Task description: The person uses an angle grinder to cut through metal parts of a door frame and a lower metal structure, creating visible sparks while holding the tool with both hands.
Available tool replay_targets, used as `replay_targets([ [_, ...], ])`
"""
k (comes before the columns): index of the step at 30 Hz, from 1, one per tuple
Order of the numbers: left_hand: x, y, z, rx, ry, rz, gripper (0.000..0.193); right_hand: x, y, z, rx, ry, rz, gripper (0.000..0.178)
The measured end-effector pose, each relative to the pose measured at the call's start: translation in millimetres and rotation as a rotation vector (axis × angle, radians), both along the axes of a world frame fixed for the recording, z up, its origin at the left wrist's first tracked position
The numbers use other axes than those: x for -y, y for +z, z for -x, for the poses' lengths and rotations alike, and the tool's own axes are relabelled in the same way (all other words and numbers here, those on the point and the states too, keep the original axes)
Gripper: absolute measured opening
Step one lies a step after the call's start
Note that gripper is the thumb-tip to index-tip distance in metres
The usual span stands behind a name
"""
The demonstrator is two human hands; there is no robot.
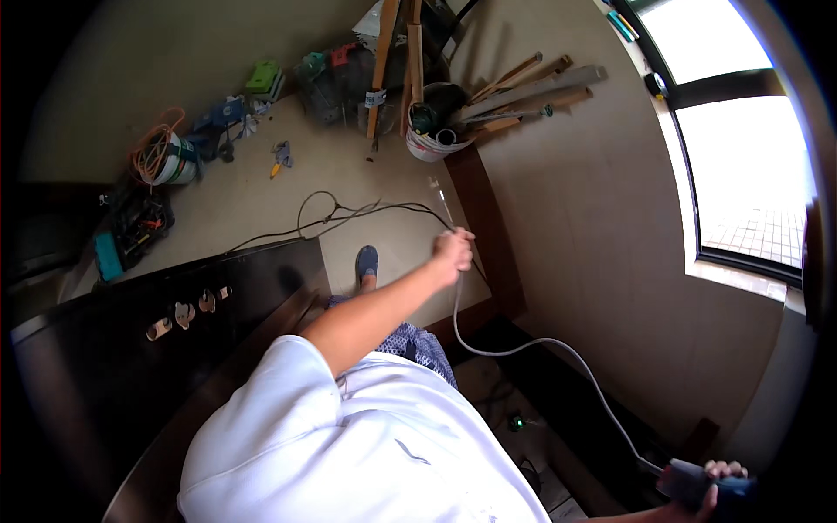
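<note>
My left hand (452, 254) is stretched out over the floor, its fingers closed around a grey cable (553, 341). From there the cable hangs down, then curves to the lower right. It ends at a dark blue and grey corded tool (688, 484), whose exact kind is too dim and blurred to tell. My right hand (717, 491) grips that tool at the lower right edge, the fingers wrapped over its top. Beyond my left hand, a black cord (401, 206) trails over the floor in loose loops. Where the cable leads past my left fist is hard to make out.
A white bucket (426, 150) of wood strips and pipes leans by the wall. Tool cases (320, 85), a bucket (177, 166) with orange cord and a tool tray (144, 225) line the floor. A black tabletop (96, 366) stands left; a window (741, 166) is right.
</note>
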State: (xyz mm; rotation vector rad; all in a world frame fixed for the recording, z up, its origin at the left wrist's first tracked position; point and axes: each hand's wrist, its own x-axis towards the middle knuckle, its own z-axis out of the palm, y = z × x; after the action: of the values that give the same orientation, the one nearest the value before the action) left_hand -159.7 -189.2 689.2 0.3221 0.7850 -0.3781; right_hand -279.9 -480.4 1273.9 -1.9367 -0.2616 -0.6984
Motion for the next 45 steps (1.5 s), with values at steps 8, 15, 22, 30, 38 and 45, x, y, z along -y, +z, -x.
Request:
replay_targets([
  [8,102,232,89,0.758,-0.082,-0.504,0.045,78,-176,11,-0.615,0.305,-0.514,0.094],
  [15,150,256,152,1.046,-0.484,-0.722,0.031,66,-245,2,-1.044,0.440,-0.649,0.080],
  [22,186,261,143,1.360,-1.066,-0.833,0.027,115,-252,-4,-1.240,0.486,-0.755,0.074],
  [30,237,185,58,1.524,-0.652,-0.901,0.050,166,-186,21,-1.058,0.213,-0.856,0.073],
  [38,423,153,57,1.874,-1.328,-0.388,0.052,207,-127,134,-0.617,0.215,-0.753,0.079],
  [45,443,5,148,1.793,-1.693,-0.513,0.022,201,-96,343,-0.019,-0.419,-0.820,0.072],
])
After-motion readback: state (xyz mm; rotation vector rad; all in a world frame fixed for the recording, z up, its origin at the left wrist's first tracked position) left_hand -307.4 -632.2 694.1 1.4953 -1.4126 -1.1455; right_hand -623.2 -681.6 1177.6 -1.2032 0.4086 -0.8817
